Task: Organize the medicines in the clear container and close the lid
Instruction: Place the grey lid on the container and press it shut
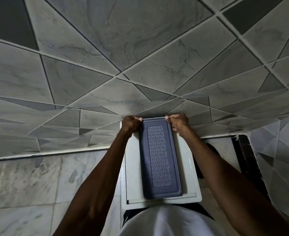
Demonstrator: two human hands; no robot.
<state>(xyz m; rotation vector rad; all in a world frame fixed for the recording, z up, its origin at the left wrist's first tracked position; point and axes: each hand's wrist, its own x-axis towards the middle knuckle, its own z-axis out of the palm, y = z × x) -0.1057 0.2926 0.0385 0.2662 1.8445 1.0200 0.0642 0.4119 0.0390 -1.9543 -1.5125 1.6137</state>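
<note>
With both the left hand (131,123) and right hand (178,122) clenched on the far corners of the blue-grey lid (160,160), which lies atop the white stand (189,169), uneven pressing may leave its near edge unseated.

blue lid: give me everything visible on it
The blue lid is a long rounded rectangle, apparently matte plastic, with a raised rim and a paler textured centre panel of repeating arcs. It lies flat, long axis running away from the person, covering the container beneath, on a white surface close to the tiled wall. The left hand and right hand grip its far corners, fingers at the far edge. Whether it is fully snapped shut cannot be told; the contents are hidden.
</note>
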